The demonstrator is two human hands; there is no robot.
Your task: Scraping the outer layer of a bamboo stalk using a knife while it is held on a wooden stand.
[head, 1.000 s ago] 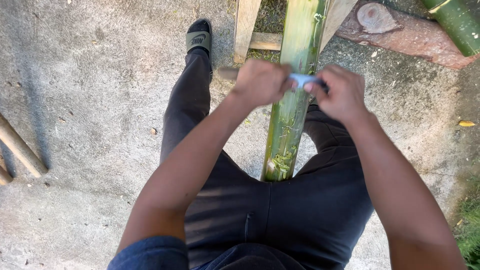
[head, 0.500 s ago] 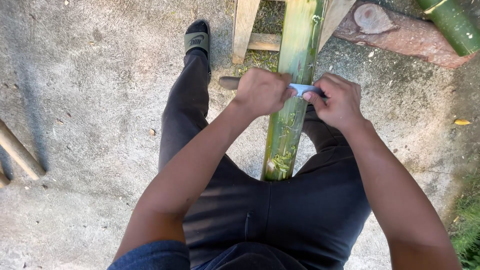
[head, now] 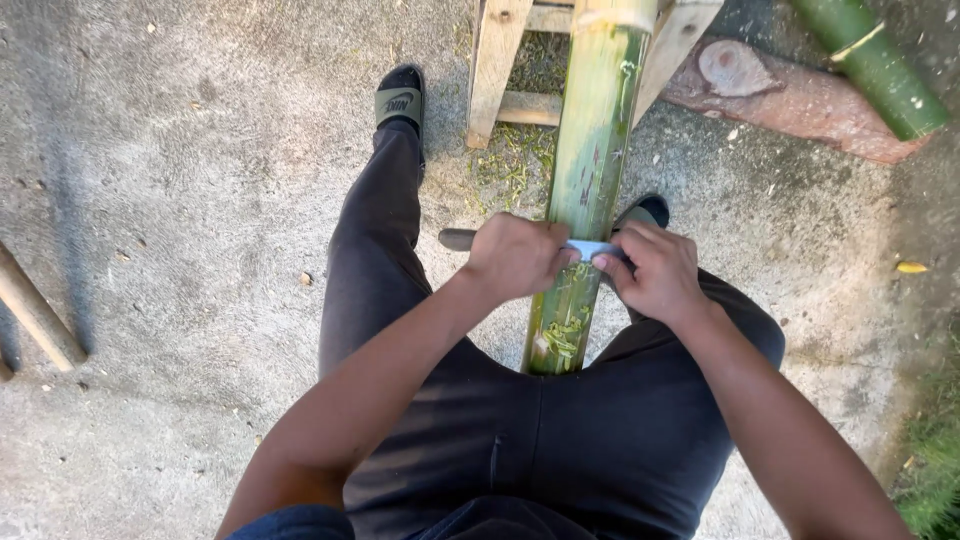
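**Open concrete to nine o'clock, clutter at twelve and two**

Both hands, left hand [head: 515, 255] and right hand [head: 655, 272], sit tight against the green bamboo pole [head: 590, 150], which blocks any straight crossing between them. At twelve o'clock the wooden stand [head: 495, 70] hems the pole in. Toward two o'clock lie a reddish log [head: 790, 100] and a second bamboo piece [head: 875, 65]. At nine o'clock the concrete floor [head: 180, 200] is open as far as a wooden stick [head: 35, 315]. At six o'clock the person's legs [head: 600, 440] close the way.
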